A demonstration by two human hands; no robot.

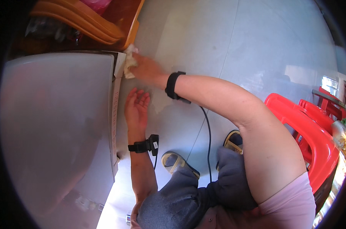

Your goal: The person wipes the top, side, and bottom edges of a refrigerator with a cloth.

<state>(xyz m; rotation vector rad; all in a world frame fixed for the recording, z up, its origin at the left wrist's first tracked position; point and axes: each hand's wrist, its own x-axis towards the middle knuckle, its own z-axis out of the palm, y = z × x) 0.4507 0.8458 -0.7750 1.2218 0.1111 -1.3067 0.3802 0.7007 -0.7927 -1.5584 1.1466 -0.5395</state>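
My right hand (145,68) presses a pale cloth (130,63) against the side edge of a large, glossy grey appliance door or panel (61,120), near its upper corner. Slight blur covers that hand, and part of the cloth is hidden under the fingers. Below it, my left hand (137,107) is held palm up with curled, parted fingers, holding nothing, close beside the white side strip (115,114), which bears printed writing. Each wrist wears a black strap with a small device, and black cables run from them.
An orange-brown wooden piece of furniture (131,31) stands beyond the panel's corner, with a pink bag (97,4) on it. Red plastic stools (319,140) are at the right. Grey floor tiles (190,37) lie below, and a black cable (209,137) hangs between my sandalled feet.
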